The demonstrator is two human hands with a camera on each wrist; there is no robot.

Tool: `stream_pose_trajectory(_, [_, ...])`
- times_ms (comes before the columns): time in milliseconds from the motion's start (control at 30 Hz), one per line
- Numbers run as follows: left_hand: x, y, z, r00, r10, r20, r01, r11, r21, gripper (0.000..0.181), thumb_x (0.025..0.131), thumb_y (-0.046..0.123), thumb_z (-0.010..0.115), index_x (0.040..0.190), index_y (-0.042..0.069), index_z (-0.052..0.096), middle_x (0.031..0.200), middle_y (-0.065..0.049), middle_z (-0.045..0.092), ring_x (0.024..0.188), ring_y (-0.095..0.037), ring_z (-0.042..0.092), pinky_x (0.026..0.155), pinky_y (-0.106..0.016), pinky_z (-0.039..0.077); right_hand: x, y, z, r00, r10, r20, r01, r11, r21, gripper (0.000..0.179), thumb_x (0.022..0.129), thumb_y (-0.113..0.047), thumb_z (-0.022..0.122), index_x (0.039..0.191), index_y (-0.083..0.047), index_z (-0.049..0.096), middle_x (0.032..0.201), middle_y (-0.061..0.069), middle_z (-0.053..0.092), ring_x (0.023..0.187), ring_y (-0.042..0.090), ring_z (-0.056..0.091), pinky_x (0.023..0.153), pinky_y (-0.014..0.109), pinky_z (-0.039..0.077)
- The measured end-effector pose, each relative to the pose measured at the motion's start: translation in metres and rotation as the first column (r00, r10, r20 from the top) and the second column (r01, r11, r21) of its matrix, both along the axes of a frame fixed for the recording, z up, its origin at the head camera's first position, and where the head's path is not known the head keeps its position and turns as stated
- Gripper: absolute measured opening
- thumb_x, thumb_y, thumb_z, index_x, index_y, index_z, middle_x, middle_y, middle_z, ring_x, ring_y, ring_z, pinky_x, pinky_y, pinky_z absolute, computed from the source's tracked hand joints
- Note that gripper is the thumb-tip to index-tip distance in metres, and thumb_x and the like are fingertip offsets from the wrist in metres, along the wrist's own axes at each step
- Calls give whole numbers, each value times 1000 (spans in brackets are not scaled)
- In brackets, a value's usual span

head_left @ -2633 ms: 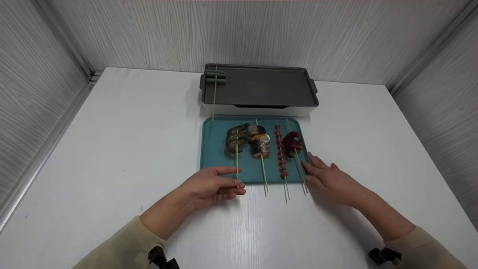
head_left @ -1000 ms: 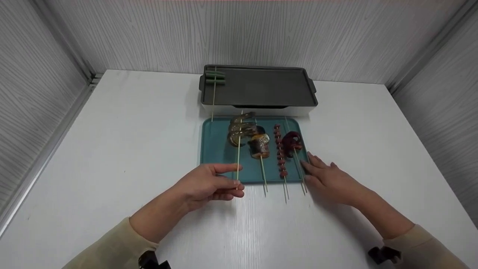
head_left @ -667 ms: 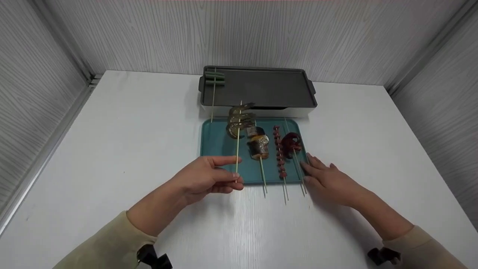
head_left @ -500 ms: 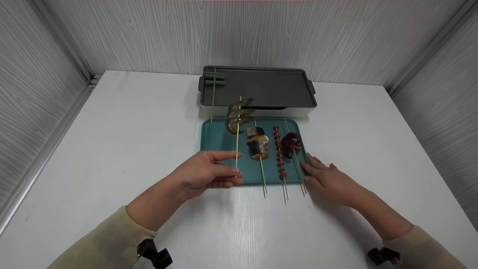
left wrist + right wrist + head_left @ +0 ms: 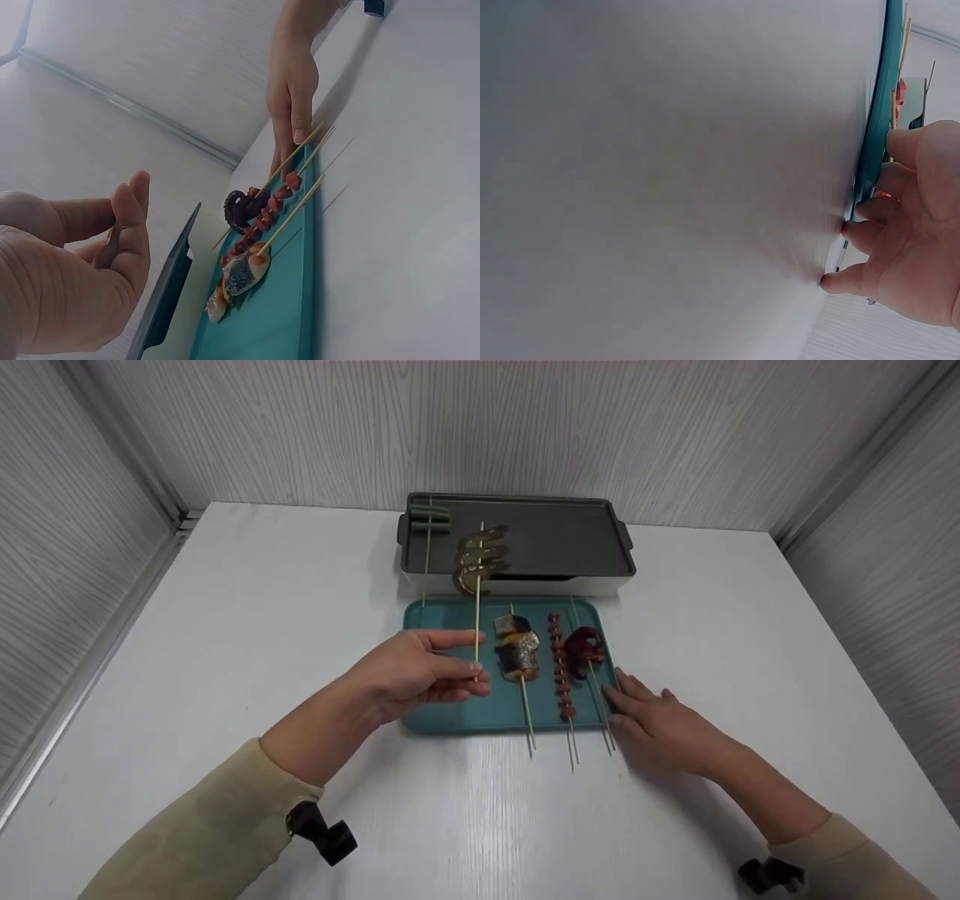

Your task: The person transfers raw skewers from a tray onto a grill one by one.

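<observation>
The white table (image 5: pixel 187 675) carries all items. Grey-white wood-grain panels enclose it: the back panel (image 5: pixel 525 427) at 12 o'clock, the left panel (image 5: pixel 67 577) at 10, the right panel (image 5: pixel 892 532) at 2. Directions are taken from the centre of the teal rectangular tray (image 5: pixel 457 721).

A dark grey rectangular griddle (image 5: pixel 562 536) on a white base stands at 12 o'clock, just beyond the tray. A skewer of green cylinders (image 5: pixel 430 520) occupies its left end, at 11; its stick overhangs the near edge.

The tray bears a skewer of silvery-dark fish chunks (image 5: pixel 519 656) near centre, then a skewer of small red pieces (image 5: pixel 562 671) and a dark red tentacled skewer (image 5: pixel 583 652) at 3. Their sticks project past the near rim.

The left hand (image 5: pixel 412 675), at 9 o'clock, obscures part of the tray. Its fingers pinch the stick of a brown shrimp skewer (image 5: pixel 480 559), pieces toward 12, overlapping the griddle's near edge in the head view; contact cannot be determined. The right hand (image 5: pixel 664 727), at 4 o'clock, rests against the tray's edge, fingers extended and apart.
</observation>
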State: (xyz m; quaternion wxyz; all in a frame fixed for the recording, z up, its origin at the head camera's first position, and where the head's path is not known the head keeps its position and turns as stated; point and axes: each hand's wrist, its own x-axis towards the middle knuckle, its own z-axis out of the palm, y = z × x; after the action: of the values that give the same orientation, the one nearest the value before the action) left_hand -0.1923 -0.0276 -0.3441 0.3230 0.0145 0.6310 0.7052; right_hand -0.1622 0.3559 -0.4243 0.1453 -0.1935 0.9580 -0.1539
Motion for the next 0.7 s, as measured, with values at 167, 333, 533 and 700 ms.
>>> stream_pose_trajectory(167, [-11,3,4,1000,3,6,-3,1000,13,53,106,-1,62,157,9,53,109,-14,78,94,-19,78,84,-27,62,1,1,1,1000,-3,1,3,1000,-10,62,115,-40,45,163,-3,37,174,19,20,158,41,25,120,75,19])
stream_pose_trajectory(333, [-23,6,7,1000,10,3,-10,1000,9,53,106,0,62,157,9,52,107,-13,78,93,-18,78,83,-26,61,1,2,1,1000,0,-7,0,1000,-9,61,115,-39,46,163,-3,37,173,19,20,158,40,25,119,76,20])
stream_pose_trajectory(533, [-38,11,11,1000,27,-4,-27,1000,7,53,106,-1,61,157,9,52,102,-10,77,89,-17,78,80,-25,61,1,1,1,1000,2,-17,-2,1000,-10,61,115,-39,47,163,-2,38,173,19,22,157,40,26,118,76,21])
stream_pose_trajectory(700, [-50,13,10,999,32,2,-32,999,18,54,107,-2,60,159,9,50,102,-11,76,88,-17,78,79,-24,61,1,0,-1,1000,4,-20,-4,1000,-6,61,115,-40,47,163,-3,39,172,20,23,157,41,27,118,76,23])
